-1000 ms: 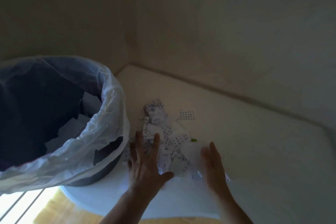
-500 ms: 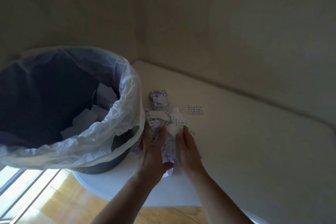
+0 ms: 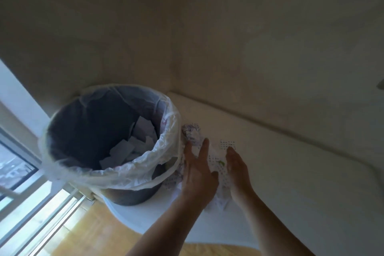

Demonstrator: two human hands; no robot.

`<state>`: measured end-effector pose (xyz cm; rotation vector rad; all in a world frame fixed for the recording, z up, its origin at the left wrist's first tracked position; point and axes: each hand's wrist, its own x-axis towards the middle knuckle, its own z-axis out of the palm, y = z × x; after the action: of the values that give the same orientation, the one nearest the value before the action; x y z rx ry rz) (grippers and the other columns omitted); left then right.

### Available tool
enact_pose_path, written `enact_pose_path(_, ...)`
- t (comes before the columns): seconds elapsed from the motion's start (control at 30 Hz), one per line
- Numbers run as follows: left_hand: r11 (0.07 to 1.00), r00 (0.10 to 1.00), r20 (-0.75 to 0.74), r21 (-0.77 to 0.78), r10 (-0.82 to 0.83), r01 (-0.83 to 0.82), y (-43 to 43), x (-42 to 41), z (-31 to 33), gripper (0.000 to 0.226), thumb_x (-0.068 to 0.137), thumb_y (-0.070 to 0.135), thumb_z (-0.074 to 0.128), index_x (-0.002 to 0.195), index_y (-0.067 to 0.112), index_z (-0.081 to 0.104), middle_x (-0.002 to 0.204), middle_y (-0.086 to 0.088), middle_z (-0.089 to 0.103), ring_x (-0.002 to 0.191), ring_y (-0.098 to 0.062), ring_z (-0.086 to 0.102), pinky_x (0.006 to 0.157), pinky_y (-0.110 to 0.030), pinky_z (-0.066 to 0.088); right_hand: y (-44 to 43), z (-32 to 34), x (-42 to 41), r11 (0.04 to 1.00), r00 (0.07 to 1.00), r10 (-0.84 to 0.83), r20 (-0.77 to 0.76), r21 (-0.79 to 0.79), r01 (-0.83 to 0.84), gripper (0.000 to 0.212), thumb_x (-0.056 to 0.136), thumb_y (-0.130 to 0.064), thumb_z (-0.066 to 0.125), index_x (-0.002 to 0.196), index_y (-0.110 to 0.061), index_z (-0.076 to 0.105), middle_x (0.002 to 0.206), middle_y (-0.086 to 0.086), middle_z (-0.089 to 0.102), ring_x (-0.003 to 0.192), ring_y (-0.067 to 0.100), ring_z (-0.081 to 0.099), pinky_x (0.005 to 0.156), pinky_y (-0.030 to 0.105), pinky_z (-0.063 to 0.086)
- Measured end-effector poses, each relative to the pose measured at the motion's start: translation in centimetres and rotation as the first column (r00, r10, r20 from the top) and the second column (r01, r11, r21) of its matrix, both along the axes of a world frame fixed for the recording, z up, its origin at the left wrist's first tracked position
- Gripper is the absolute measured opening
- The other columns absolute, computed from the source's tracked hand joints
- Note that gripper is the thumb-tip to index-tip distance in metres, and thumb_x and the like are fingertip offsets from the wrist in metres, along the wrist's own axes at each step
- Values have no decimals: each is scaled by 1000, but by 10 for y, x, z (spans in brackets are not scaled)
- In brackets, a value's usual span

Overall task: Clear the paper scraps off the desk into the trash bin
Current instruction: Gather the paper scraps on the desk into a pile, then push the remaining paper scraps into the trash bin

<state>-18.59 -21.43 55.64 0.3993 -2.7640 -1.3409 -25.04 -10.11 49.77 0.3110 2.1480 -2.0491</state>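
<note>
**Both hands cupped around the scrap pile beside the bin**

The left hand (image 3: pixel 197 174) and the right hand (image 3: pixel 236 170) stand on edge on the white worktop (image 3: pixel 301 172), palms facing each other, with the heap of paper scraps (image 3: pixel 218 164) between them. Each grip is spread, fingers straight and pointing away from the person; neither pinches anything, and the palms press against the sides of the heap rather than closing on it. Whether the scraps are lifted off the surface or lie on it cannot be told.

Between the palms the paper is white with rows of small dots, and a small green speck (image 3: pixel 221 163) shows on it. Just beyond the left fingertips sits a crumpled ball of paper (image 3: pixel 191 133), against the bin liner. Just beyond the right fingertips a flat dotted scrap (image 3: pixel 227 144) lies on the worktop, apart from the heap. A few more bits poke out below the wrists, toward the person.

Right beside the left hand stands the dark trash bin (image 3: pixel 133 193), on the worktop's rounded corner, lined with a pale plastic bag (image 3: pixel 145 170) folded over its rim. White paper pieces (image 3: pixel 126 149) already lie inside it.

Farther out, past the bin, a window frame (image 3: pixel 18 151) and wooden floor (image 3: pixel 87 233) show; a plain wall (image 3: pixel 228 37) rises behind the worktop.
</note>
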Motion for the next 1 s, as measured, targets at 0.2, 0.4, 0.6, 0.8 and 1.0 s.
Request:
enact_pose_path(0.2, 800, 978, 41, 568, 206, -193, -41, -11, 102, 69, 82, 5, 66, 144, 9, 37, 120, -18, 64, 103, -34, 66, 74, -31, 59, -45, 87, -1, 972, 987, 116, -110, -191, -136, 18, 91, -32, 58, 102, -25, 70, 104, -7, 73, 101, 8, 65, 87, 23, 51)
enact_pose_path(0.4, 816, 922, -117, 517, 368, -260, -119, 28, 173, 30, 80, 11, 63, 110, 15, 67, 81, -6, 72, 63, -27, 69, 57, -32, 55, -100, 168, 6, 907, 875, 391, -285, 279, -314, 37, 90, -40, 48, 89, -6, 63, 89, 16, 67, 83, 28, 62, 81, 45, 51)
enact_pose_path(0.6, 713, 765, -68, -316, 640, -625, -214, 82, 140, 31, 84, 15, 47, 109, 12, 66, 110, -18, 58, 100, -39, 55, 85, -40, 44, -139, 184, -6, 751, 859, 492, -141, 567, -337, 31, 80, -25, 68, 61, -14, 46, 60, 5, 42, 56, 19, 40, 55, 32, 28)
enact_pose_path(0.8, 691, 718, 105, 205, 689, -693, -239, 104, 108, 15, 71, -5, 63, 84, 2, 63, 93, -20, 65, 84, -40, 67, 72, -51, 61, -150, 170, -2, 689, 904, 427, -8, 650, -319, 27, 65, -2, 68, 57, -14, 45, 61, 3, 48, 52, 17, 43, 44, 22, 32)
enact_pose_path(1.0, 445, 662, 428, 505, 615, -739, -275, 165, 120, 10, 76, -12, 59, 82, -5, 57, 75, -17, 53, 61, -28, 61, 45, -30, 52, -168, 174, 53, 724, 867, 499, 18, 541, -428, 33, 60, 2, 66, 52, -18, 42, 56, 7, 46, 51, 19, 48, 48, 31, 42)
